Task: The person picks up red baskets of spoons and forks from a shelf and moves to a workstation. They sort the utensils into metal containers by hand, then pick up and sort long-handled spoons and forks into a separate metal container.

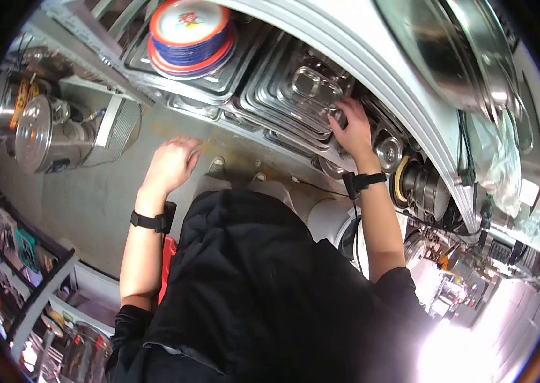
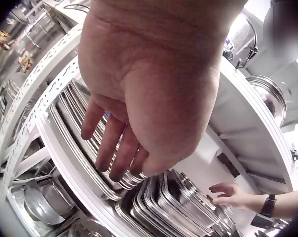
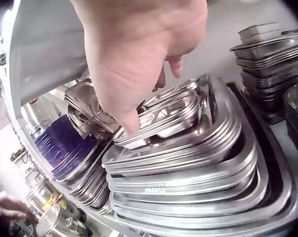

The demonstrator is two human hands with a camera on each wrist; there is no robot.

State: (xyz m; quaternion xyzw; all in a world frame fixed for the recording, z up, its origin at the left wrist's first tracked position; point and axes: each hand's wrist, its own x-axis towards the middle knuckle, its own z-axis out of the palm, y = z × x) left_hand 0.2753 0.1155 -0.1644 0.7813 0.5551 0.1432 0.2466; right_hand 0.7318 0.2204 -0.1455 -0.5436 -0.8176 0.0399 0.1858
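Note:
Nested steel trays (image 1: pixel 270 96) lie stacked on a shelf, with small compartment trays (image 3: pixel 181 116) on top. My right hand (image 1: pixel 354 127) is over the right end of that stack, fingers spread; in the right wrist view the thumb of the right hand (image 3: pixel 144 54) is at the edge of the small trays, and whether it touches cannot be told. My left hand (image 1: pixel 171 167) hangs in the air in front of the shelf, fingers loosely bent, holding nothing. In the left wrist view the left hand (image 2: pixel 149 84) covers part of the tray stacks (image 2: pixel 159 202).
Blue plates with orange rims (image 1: pixel 190 32) stand left of the trays. Large steel pans (image 1: pixel 455 57) sit on the upper shelf (image 1: pixel 404 96). A lidded steel pot (image 1: pixel 35 134) stands at left. Round lids (image 1: pixel 389 152) and a white bucket (image 1: pixel 328 220) are at right.

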